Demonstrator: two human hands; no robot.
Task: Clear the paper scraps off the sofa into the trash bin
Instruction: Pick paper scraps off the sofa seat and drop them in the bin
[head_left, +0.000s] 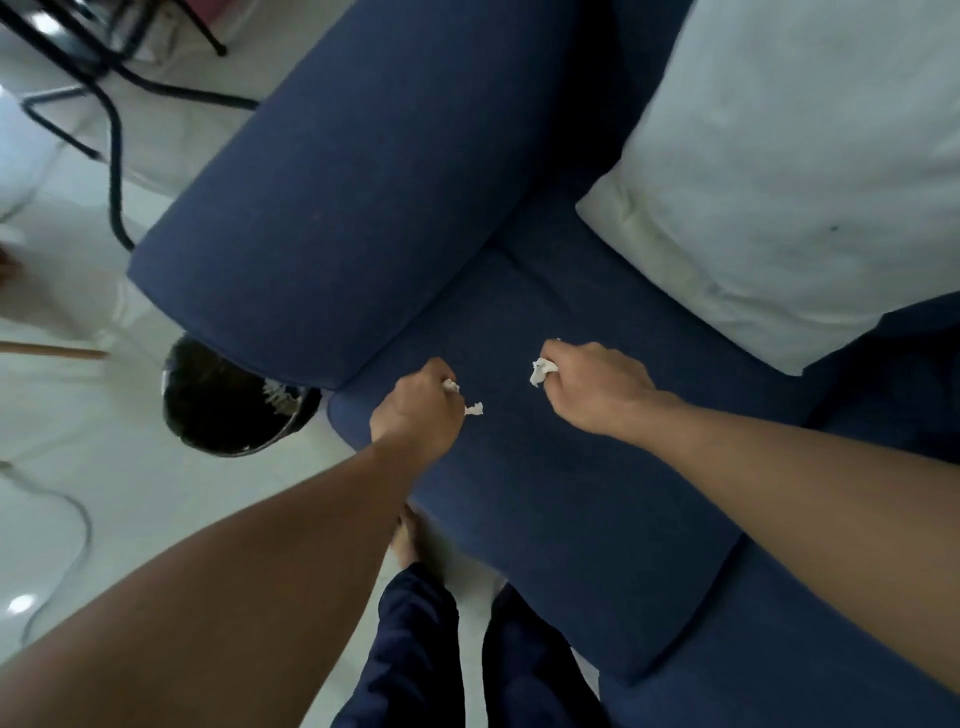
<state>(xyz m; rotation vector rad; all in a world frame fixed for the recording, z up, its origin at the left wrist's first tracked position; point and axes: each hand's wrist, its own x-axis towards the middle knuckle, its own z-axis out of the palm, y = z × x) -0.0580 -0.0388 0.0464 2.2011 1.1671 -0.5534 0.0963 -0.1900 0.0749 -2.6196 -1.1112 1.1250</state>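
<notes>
The blue sofa (545, 467) fills the middle of the view. Over its seat cushion my left hand (415, 410) is shut on small white paper scraps (471, 409) that stick out past the fingers. My right hand (597, 387) hovers to the right of it, shut on a crumpled white paper scrap (542, 371). The black round trash bin (228, 405) stands on the floor at the sofa's left front corner, below the armrest, with white paper scraps (278, 397) inside it. I see no loose scraps lying on the cushion.
A white pillow (789, 171) leans on the sofa at the upper right. The wide blue armrest (353, 197) partly overhangs the bin. Black metal furniture legs (111, 104) stand at the upper left on the white floor. My legs and bare feet (410, 535) are by the sofa front.
</notes>
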